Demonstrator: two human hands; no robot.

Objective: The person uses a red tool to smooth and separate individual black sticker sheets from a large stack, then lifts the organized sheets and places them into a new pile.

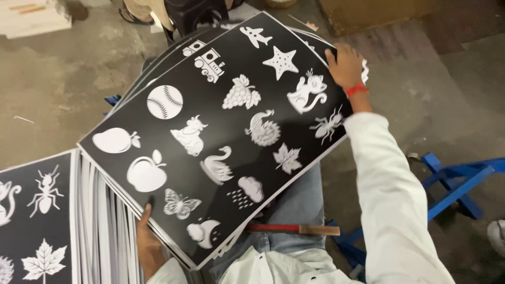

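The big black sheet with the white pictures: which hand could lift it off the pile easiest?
Probably the right hand. It already grips the far edge of the top black sheet, near the star. The left hand sits at the near edge, mostly under the stack, with only its thumb on the sheet.

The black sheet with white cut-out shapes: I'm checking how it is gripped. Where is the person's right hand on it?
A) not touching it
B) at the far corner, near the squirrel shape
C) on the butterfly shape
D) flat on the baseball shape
B: the right hand grips the black sheet at its far corner, beside the squirrel shape.
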